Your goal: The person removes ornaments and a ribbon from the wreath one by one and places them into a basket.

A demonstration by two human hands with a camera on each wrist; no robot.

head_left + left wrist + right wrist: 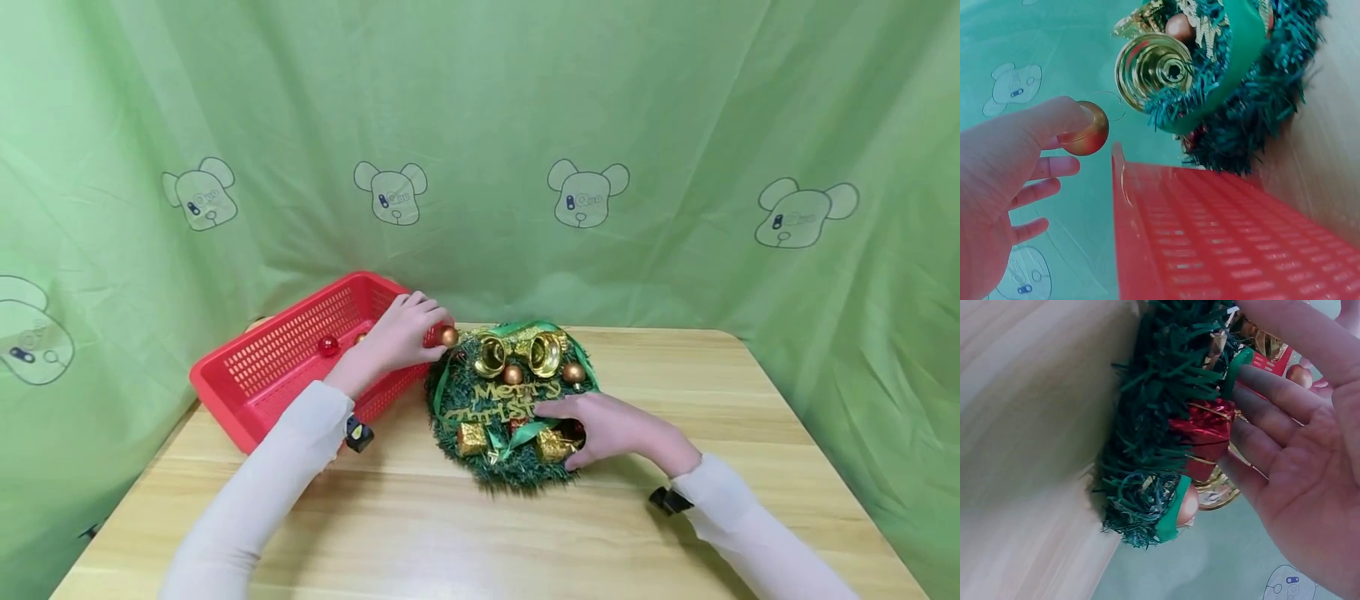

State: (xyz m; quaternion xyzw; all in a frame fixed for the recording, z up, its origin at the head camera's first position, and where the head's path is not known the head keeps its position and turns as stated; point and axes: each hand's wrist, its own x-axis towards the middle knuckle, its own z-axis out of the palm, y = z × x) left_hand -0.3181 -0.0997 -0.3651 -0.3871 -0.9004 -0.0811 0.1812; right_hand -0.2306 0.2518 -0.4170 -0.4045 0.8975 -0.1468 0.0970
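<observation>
Between its thumb and fingers, my left hand [408, 329] pinches a copper-gold bauble [1087, 129], whose thin wire loop sticks out. It hovers over the right rim of the red basket [225, 398], left of the wreath's top. The green tinsel wreath [510, 477] lies on the table with two gold bells [543, 355], gold "Merry Christmas" lettering [501, 390], a green ribbon and copper baubles. At the wreath's lower right is my right hand [618, 429], fingers extended over its edge beside a gold gift box [553, 447]. A red gift box [1210, 434] shows close to those fingers.
Inside the basket lies a shiny red bauble [327, 346], and a gold one [361, 337] is partly hidden by the left hand. Basket and wreath stand on a light wooden table [420, 542]. A green curtain [480, 92] hangs behind and at both sides.
</observation>
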